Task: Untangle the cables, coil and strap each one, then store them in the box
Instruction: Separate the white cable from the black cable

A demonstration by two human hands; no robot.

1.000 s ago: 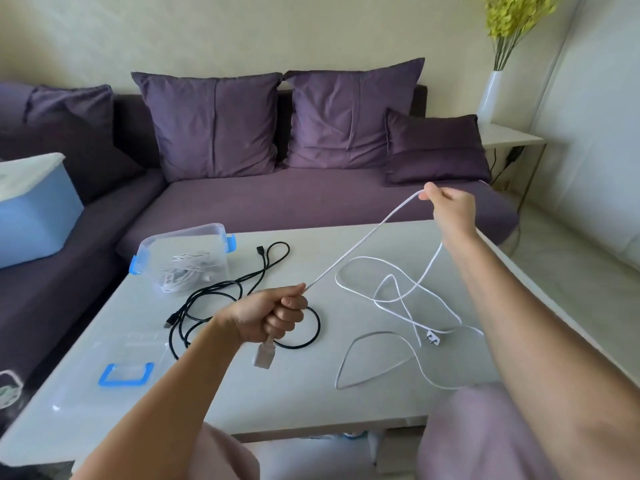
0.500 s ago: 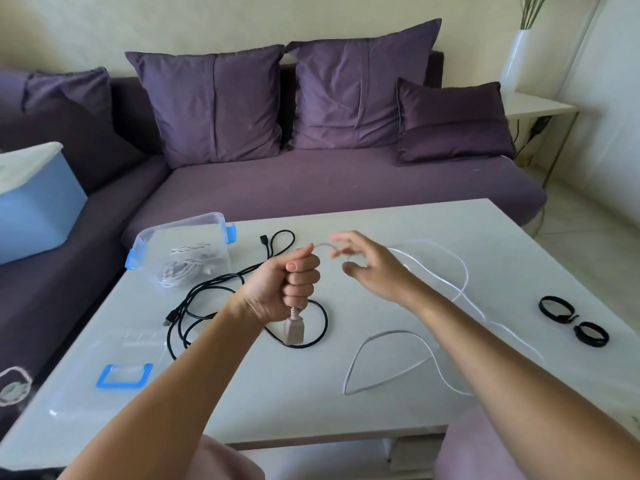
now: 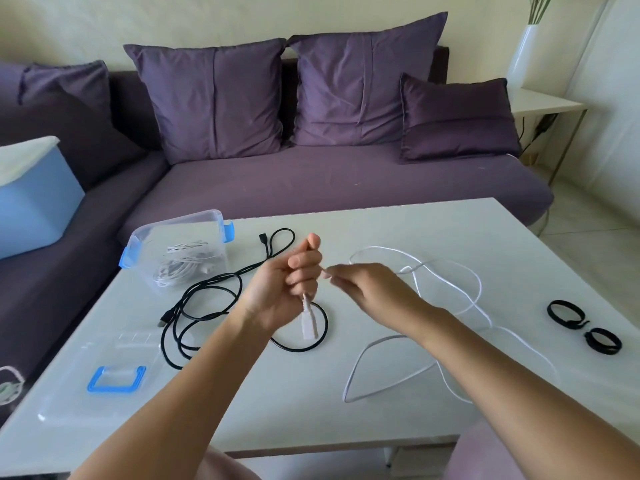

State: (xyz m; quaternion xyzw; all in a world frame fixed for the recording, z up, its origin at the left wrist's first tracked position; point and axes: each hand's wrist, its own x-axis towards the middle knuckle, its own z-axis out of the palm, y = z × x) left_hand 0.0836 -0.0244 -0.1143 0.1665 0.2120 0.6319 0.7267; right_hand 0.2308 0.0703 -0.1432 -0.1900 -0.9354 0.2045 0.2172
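Observation:
My left hand (image 3: 287, 289) is closed on one end of the white cable (image 3: 446, 271), its plug (image 3: 309, 325) hanging below the fist. My right hand (image 3: 367, 289) pinches the same cable just right of the left hand. The rest of the white cable lies in loose loops on the table to the right. A black cable (image 3: 207, 306) lies loosely looped on the table under and left of my left hand. The clear box (image 3: 180, 251) with blue clips stands at the table's far left and holds a coiled white cable. Two black straps (image 3: 585, 327) lie at the right.
The clear box lid (image 3: 114, 379) with a blue handle lies at the near left of the white table (image 3: 277, 410). A purple sofa with cushions (image 3: 311, 168) runs behind the table. A light blue container (image 3: 31, 199) sits on the sofa at the left. A side table with a white vase (image 3: 526, 57) stands far right.
My right hand came back from its stretched-out position at the far right to meet my left hand, sliding along the white cable. The view tilted down and right, bringing the straps into sight.

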